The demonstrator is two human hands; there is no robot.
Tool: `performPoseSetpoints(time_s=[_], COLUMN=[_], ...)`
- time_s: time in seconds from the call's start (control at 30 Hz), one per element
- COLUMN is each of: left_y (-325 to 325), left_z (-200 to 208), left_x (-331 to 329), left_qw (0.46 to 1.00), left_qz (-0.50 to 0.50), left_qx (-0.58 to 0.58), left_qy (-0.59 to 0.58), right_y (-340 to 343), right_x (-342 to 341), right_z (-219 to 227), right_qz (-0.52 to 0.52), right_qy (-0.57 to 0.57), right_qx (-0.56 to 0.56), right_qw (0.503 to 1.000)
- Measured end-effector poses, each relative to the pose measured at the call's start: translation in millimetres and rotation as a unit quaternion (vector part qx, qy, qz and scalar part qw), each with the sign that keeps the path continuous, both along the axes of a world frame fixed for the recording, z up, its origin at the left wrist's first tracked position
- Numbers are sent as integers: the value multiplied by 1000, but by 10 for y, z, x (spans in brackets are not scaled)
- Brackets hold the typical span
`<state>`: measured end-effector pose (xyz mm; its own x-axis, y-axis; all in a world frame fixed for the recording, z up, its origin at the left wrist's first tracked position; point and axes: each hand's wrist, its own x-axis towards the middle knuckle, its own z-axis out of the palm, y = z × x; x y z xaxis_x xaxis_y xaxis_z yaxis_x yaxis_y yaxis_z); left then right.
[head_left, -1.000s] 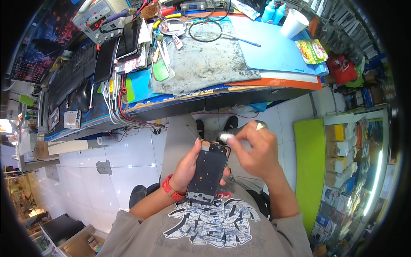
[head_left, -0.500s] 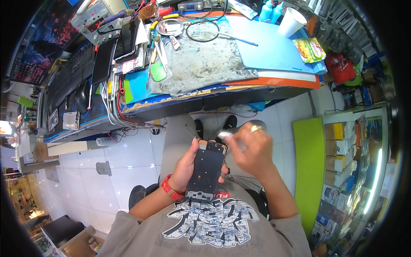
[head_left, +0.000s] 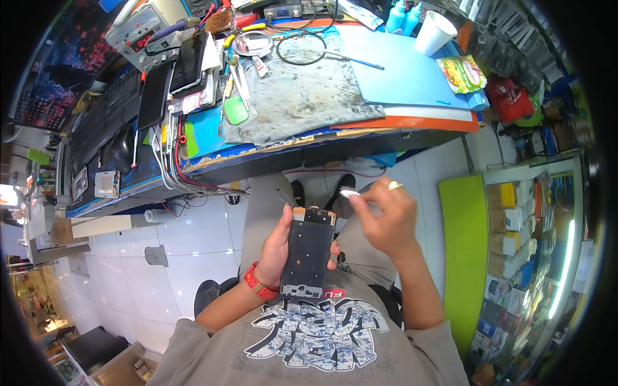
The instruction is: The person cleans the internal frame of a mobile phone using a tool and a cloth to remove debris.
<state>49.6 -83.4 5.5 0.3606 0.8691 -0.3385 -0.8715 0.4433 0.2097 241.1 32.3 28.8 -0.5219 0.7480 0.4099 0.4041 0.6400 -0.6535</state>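
Observation:
My left hand [head_left: 273,249] is wrapped round a black phone frame [head_left: 306,254], thumb along its left edge and fingertips at its right edge. The frame is held upright over my lap, with a copper-coloured strip at its top and a grey metal part at its bottom. Up and to the right of it, apart from the frame, my right hand [head_left: 391,222] pinches a small white piece [head_left: 349,192] between thumb and fingers. Whether that piece is tissue, cotton or something firmer is too small to tell.
Ahead stands a workbench with a stained grey cloth [head_left: 290,96], a blue mat [head_left: 399,74], a white cup [head_left: 436,33], and phones [head_left: 155,93] at left. Cables [head_left: 177,164] hang over its front edge. A green-sided glass display case [head_left: 462,257] stands at right.
My right hand has drawn away from the phone frame, slightly up and to the right, with the white piece. The frame has shifted a little left in my left hand.

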Motion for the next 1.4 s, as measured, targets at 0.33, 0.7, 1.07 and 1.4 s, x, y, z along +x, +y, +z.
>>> performPoseSetpoints(time_s=[0.33,0.7,1.07,1.4], left_y=[30,11,-26,-49], left_z=[57,237,204,192], left_x=[-10,-24,5,-22], left_qw=[995,987,983,980], left_qz=[-8,20,37,12], left_qx=[-24,-24,-13,-14], left_qy=[95,156,180,200], right_y=[-82,-185,-166,-188], right_x=[-21,15,-144,-186], right_z=[164,115,-24,-111], right_qz=[108,-8,-37,-97], right_qy=[-7,4,23,67], right_qx=[2,-4,88,-57], right_qw=[994,1000,995,991])
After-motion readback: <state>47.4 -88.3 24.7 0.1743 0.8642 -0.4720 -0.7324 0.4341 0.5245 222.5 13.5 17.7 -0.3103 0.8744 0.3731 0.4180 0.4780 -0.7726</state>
